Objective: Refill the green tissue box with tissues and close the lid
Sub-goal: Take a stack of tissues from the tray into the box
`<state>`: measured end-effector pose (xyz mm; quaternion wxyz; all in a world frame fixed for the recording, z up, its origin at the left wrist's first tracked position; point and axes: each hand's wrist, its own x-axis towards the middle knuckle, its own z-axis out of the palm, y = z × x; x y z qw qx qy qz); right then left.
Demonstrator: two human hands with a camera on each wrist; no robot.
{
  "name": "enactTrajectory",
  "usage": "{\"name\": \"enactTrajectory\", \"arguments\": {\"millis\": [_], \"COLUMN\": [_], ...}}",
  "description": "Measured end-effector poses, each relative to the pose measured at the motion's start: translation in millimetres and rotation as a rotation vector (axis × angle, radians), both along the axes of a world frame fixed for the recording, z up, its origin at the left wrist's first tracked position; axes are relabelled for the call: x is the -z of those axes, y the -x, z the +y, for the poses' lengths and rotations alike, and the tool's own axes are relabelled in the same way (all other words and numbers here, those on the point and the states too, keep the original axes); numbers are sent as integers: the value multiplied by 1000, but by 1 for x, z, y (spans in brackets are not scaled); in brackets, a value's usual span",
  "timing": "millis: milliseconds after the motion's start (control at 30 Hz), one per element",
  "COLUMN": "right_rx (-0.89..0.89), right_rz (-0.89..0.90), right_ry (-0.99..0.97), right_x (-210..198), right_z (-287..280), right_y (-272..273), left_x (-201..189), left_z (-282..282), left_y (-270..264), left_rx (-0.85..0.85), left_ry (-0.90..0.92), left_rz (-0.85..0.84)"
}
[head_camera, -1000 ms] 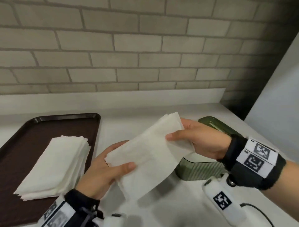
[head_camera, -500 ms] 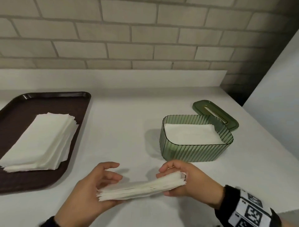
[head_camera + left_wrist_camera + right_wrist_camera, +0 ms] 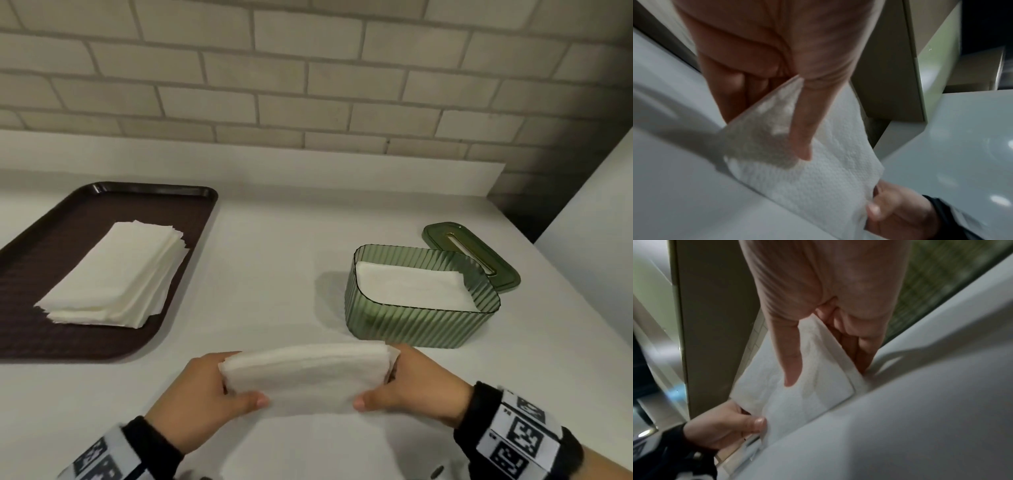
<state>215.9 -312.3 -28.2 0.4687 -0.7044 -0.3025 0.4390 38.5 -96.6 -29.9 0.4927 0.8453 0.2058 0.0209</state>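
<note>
Both hands, left hand (image 3: 202, 397) and right hand (image 3: 416, 390), pinch the ends of a tissue stack (image 3: 308, 373) above the counter (image 3: 274, 274), near the open box (image 3: 418, 325). Left wrist view: thumb on top, fingers (image 3: 731, 91) curled beneath. Right wrist view: the same clamp.

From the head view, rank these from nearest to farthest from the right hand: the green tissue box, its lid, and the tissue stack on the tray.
Measured from the right hand:
1. Green tissue box, just beyond the hand, slightly to its right.
2. Lid, behind the box, toward the right rear of the counter.
3. Tissue stack on the brown tray, far across on the left.
</note>
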Motion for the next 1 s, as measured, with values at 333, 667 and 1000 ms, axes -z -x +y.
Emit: {"name": "enactTrajectory", "arguments": {"millis": [333,667,1000], "right_rx": [11,59,-12], "right_rz": [-326,-334,-101], "right_ry": [-213,-423,-206], "right_x": [-58,-80,-15], "right_z": [1,37,38], "right_y": [-1,9,14], "left_x": [-50,-58,-13], "left_z": [13,-20,-16], "left_y": [-4,-43,-37], "left_rx": [98,80,65], "left_ry": [-44,299,244], "left_rz": [-45,-289,-113]}}
